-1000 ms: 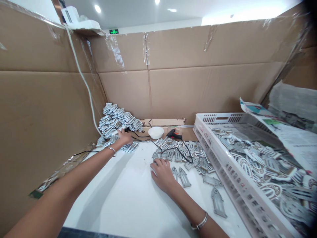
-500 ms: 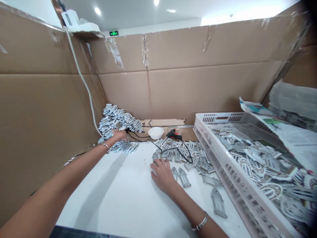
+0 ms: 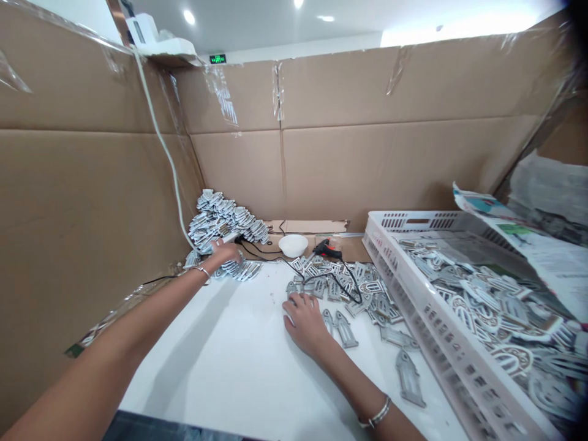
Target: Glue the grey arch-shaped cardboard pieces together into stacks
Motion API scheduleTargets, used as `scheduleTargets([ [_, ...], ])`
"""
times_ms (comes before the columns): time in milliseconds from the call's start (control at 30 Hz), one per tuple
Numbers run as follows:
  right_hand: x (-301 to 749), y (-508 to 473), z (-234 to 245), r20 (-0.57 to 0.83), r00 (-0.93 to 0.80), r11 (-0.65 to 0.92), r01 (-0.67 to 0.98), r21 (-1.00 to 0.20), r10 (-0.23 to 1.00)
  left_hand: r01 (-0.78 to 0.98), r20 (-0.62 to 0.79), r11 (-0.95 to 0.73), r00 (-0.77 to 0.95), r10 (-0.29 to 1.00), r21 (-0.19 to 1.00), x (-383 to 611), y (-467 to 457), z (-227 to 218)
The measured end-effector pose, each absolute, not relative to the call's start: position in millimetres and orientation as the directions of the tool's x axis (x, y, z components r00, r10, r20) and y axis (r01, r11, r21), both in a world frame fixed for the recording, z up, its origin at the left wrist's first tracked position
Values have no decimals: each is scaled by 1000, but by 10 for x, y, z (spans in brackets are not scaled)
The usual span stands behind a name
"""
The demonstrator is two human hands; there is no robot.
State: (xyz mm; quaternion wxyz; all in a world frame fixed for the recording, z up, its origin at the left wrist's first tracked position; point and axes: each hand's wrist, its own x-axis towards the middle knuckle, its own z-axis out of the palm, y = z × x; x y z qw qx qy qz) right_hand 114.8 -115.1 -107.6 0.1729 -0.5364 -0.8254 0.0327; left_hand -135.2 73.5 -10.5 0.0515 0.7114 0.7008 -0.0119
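My left hand [image 3: 225, 252] reaches to a tall heap of stacked flat white-and-grey arch-shaped pieces [image 3: 215, 214] in the far left corner. A pale piece shows just above its fingers; whether they grip it is hidden by the back of the hand. Palm down on the white table [image 3: 206, 361] lies my right hand [image 3: 304, 320], fingers slightly spread and holding nothing visible. Two grey arch-shaped pieces [image 3: 345, 329] lie just right of its fingers. Beyond it spreads a loose pile of similar pieces [image 3: 326, 285].
A white plastic crate [image 3: 413, 306] full of pieces stands on the right, with printed paper [image 3: 528, 251] over its far side. At the back are a white bowl [image 3: 293, 245] and a black-and-red glue gun [image 3: 327, 248] with its cable. Cardboard walls [image 3: 321, 165] enclose the table.
The whole view has shifted slightly to the right. My left hand stays at the stacked heap and my right hand keeps its place on the table.
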Motion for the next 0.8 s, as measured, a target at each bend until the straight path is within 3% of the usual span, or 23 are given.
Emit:
scheduleTargets([
  [133,1142,-1157,-1081,248,-355,413,879,-239,901,986,-166,105,-127,978,-132,-1296,709,-112],
  [333,1145,-1160,-1083,253,-362,420,876,-236,897,970,-186,120,-161,969,-212,-1272,722,-146],
  [567,1147,-1155,-1118,271,-360,423,877,-228,893,977,-200,122,-157,967,-174,-1353,685,-168],
  [800,1152,-1157,-1127,267,-356,419,877,-234,895,986,-210,158,-164,964,-42,-1401,734,-215],
])
